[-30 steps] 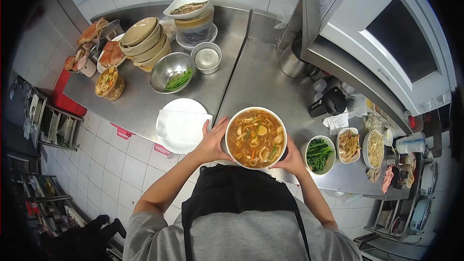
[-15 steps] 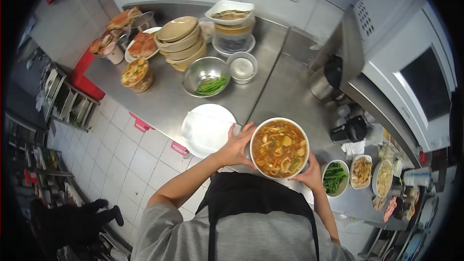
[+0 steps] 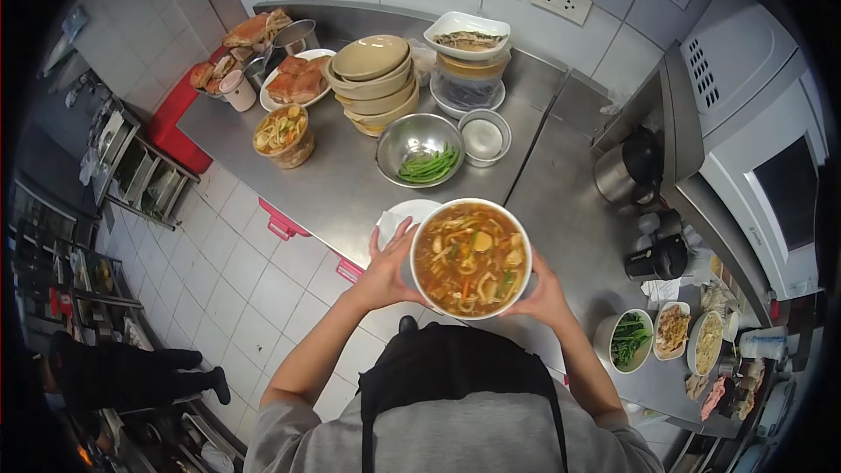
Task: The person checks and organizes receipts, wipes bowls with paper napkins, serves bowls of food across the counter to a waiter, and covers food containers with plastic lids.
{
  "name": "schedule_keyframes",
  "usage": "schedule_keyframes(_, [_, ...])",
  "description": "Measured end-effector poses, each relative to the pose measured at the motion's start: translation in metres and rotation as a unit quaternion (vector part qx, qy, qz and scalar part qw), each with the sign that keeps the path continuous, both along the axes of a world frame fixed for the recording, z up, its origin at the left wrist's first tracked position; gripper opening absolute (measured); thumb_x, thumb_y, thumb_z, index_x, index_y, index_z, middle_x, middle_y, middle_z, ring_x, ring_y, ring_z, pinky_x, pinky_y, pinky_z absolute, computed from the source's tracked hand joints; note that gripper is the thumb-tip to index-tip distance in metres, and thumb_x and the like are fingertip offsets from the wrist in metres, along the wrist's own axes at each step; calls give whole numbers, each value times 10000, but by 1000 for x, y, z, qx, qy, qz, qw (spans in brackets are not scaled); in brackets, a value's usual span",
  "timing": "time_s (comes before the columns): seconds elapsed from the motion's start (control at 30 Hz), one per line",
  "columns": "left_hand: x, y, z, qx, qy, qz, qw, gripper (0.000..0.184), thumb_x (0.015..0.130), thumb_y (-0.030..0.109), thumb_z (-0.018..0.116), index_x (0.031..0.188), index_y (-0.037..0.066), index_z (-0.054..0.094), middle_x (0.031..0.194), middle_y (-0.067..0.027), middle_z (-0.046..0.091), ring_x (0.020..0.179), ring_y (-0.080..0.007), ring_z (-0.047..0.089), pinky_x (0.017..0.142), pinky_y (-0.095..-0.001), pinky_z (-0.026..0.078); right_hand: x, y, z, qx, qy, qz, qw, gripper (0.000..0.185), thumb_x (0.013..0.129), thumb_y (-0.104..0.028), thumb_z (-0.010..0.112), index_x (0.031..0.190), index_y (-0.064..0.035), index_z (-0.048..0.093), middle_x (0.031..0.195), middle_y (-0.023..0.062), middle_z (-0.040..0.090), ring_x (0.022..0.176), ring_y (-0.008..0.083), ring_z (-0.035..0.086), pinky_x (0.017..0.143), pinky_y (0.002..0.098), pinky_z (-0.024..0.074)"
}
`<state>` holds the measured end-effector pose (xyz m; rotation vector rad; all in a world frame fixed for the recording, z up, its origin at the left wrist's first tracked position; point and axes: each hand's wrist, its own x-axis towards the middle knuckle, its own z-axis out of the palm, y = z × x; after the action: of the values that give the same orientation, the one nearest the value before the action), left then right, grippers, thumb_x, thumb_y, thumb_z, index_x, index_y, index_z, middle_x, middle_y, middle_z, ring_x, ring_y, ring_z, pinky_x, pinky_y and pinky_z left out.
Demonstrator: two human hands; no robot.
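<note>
A white bowl of brown soup [image 3: 471, 258] with noodle-like strips and vegetable pieces is held in front of my apron. My left hand [image 3: 385, 271] grips its left side, thumb low and fingers spread along the wall. On the other side my right hand [image 3: 541, 292] clasps the lower right wall. Behind the bowl, a white plate [image 3: 410, 213] with a paper-like sheet on it is mostly hidden. Farther back stand a steel bowl [image 3: 394, 158] with green beans [image 3: 429, 165] and a small metal cup [image 3: 484, 138] with something white in it.
Stacked beige bowls [image 3: 375, 60], a tub of soup ingredients [image 3: 285, 144] and a plate of meat [image 3: 300, 83] stand back left. To the right are a microwave [image 3: 762, 149], a kettle [image 3: 626, 171] and a bowl of greens [image 3: 629, 342]. Another person [image 3: 123, 372] is at lower left.
Both hands have carried the bowl of soup left, so it now covers much of the white plate. The camera view has shifted, and counter items appear farther right and lower.
</note>
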<state>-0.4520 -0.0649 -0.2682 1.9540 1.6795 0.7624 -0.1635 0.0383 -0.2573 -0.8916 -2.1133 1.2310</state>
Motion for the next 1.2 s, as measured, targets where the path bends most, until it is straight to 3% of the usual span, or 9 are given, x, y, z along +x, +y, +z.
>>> schedule_keyframes(0.3, [-70,-7,-25,-59,0,16,998,1262,424,520,838,1422,98,190,1466,-136,230,1386,-299,110,1061,-586,-13,-70,0,-29,-20,-15,25,999,1154,413,-256,888,1374,-31,290,1354,166,399,1267,296,375,1047,379,305])
schedule_keyframes(0.4, [-75,-4,-27,-62,-32,6,998,1171,510,438,839,1422,96,188,1468,-148,217,1385,-309,102,1079,-557,13,-74,-4,-32,-26,-54,22,998,1159,454,-252,876,1394,-31,234,1405,182,318,1307,307,307,1062,401,280])
schedule_keyframes(0.5, [-90,0,-31,-59,-60,-21,996,1038,614,302,804,1423,84,191,1470,-163,202,1388,-303,93,1060,-543,199,-65,-13,-31,-111,-48,-4,993,1112,554,-254,842,1416,-51,168,1447,182,233,1340,310,234,1064,435,267])
schedule_keyframes(0.53, [-97,-2,-28,-74,-156,-24,985,832,752,136,679,1424,69,193,1473,-152,202,1376,-285,162,950,-431,412,-58,-19,-37,-179,12,-28,983,1080,602,-252,821,1423,-61,146,1453,182,217,1344,310,219,1063,443,263])
schedule_keyframes(0.63, [-110,-1,-62,-153,-481,59,861,643,847,65,557,1409,53,245,1421,-134,320,1310,-260,323,838,-313,485,-42,-32,-76,-421,249,-61,870,807,840,-359,605,1443,-134,118,1474,94,200,1345,274,216,1042,470,271])
schedule_keyframes(0.7, [-105,14,-71,-254,-562,136,775,483,887,7,452,1356,17,336,1323,-119,450,1209,-229,447,835,-304,487,-40,-41,-100,-570,378,-88,725,722,895,-427,501,1445,-161,117,1481,45,188,1342,256,224,1024,500,278])
schedule_keyframes(0.77, [-85,31,-54,-264,-514,91,811,397,911,90,437,1297,1,407,1250,-121,517,1161,-240,478,888,-351,465,-65,-53,-82,-550,320,-158,755,653,914,-509,396,1433,-182,175,1476,-8,201,1345,223,215,1009,501,298])
schedule_keyframes(0.83, [-81,34,-49,-310,-696,100,639,392,933,182,388,1279,-1,419,1284,-133,484,1180,-262,464,968,-398,406,-88,-56,-78,-557,312,-225,736,628,918,-502,406,1426,-199,195,1465,8,204,1347,195,192,980,519,329])
schedule_keyframes(1.2, [-55,16,-48,-381,-647,96,653,476,939,281,323,1335,17,351,1359,-187,377,1232,-306,391,1028,-450,324,-80,-79,-63,-587,376,-224,681,435,936,-444,391,1321,-250,335,1367,44,320,1274,261,306,938,611,318])
